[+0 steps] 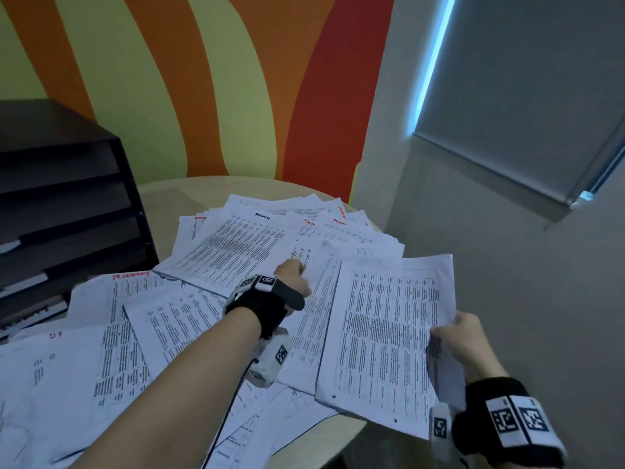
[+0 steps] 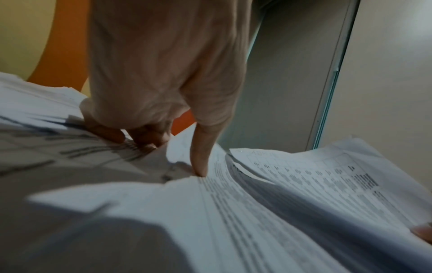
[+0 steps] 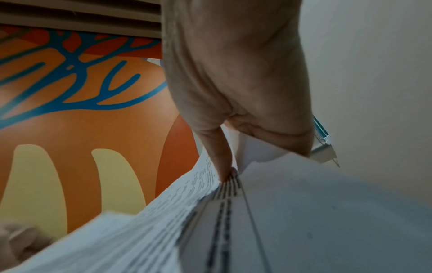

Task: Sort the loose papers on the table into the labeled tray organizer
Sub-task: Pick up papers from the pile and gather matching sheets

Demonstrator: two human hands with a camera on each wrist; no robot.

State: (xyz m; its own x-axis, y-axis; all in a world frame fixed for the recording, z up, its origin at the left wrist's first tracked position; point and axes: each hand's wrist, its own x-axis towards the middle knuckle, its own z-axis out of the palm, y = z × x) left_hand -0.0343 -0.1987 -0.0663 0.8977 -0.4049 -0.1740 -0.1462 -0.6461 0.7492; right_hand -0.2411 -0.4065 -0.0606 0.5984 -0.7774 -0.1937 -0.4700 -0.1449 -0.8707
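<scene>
Loose printed papers (image 1: 230, 252) cover the round beige table (image 1: 176, 198), some marked in red or black handwriting. The black tray organizer (image 1: 67, 211) stands at the left, its trays stacked. My left hand (image 1: 294, 275) reaches into the middle of the pile. In the left wrist view my left hand (image 2: 173, 153) has curled fingers (image 2: 145, 136) on the papers, and the thumb (image 2: 198, 166) presses a sheet's edge that rises between them. My right hand (image 1: 463, 336) pinches the right edge of a paper stack (image 1: 382, 333), lifted off the table's right side; thumb on top (image 3: 224, 160).
White sheet edges (image 1: 20, 282) show in the organizer's lower trays. The table's front edge (image 1: 338, 431) curves under the held stack. A striped orange and yellow wall stands behind; a grey wall and a window blind (image 1: 524, 96) are on the right.
</scene>
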